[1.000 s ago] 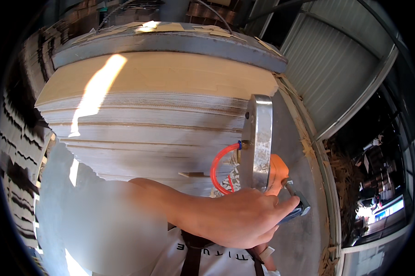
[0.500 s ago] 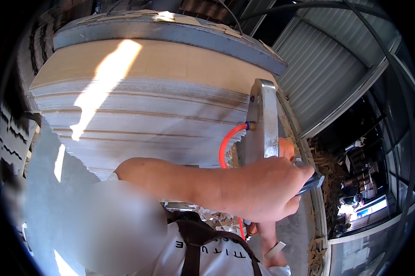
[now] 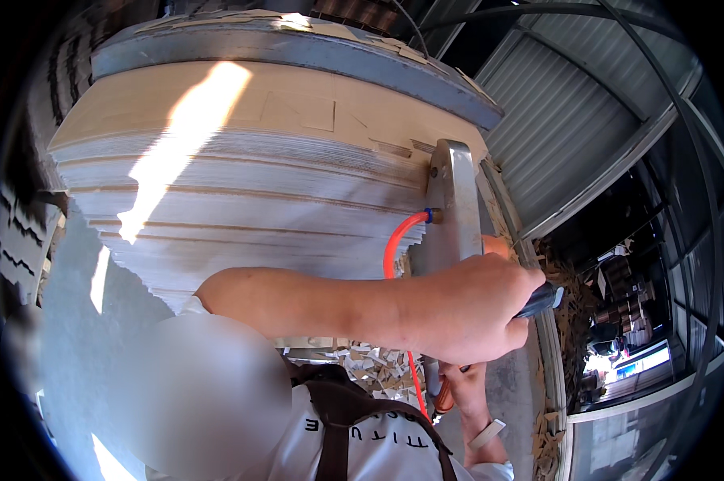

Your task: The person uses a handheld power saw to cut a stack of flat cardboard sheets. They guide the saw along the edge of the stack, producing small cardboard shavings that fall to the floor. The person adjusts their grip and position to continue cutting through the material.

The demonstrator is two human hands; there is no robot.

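Note:
My left forearm crosses the view, and my left hand [image 3: 478,313] is closed around the black grip [image 3: 538,300] of an air tool. The tool has a long flat metal body [image 3: 457,200], with a red hose [image 3: 394,244] fitted to its side. Lower down, my right hand [image 3: 463,386] is closed at the tool's rear end, beside an orange-brown handle [image 3: 443,398]; its fingers are partly hidden. Past the hose stands a tall stack of paperboard sheets [image 3: 258,172]. The metal body reaches its right end. Rectangular outlines and two dark slots mark the stack's top near there.
A grey metal beam [image 3: 298,56] with paperboard scraps on it lies across the stack's far side. Scraps [image 3: 378,369] litter the floor beneath my arm, and more [image 3: 566,329] lie along the right rail. A corrugated metal wall [image 3: 570,120] rises at right.
My left hand and the tool have shifted slightly up and left. Rectangular outlines and dark slots now show on the stack's top. More of my right hand has come into sight.

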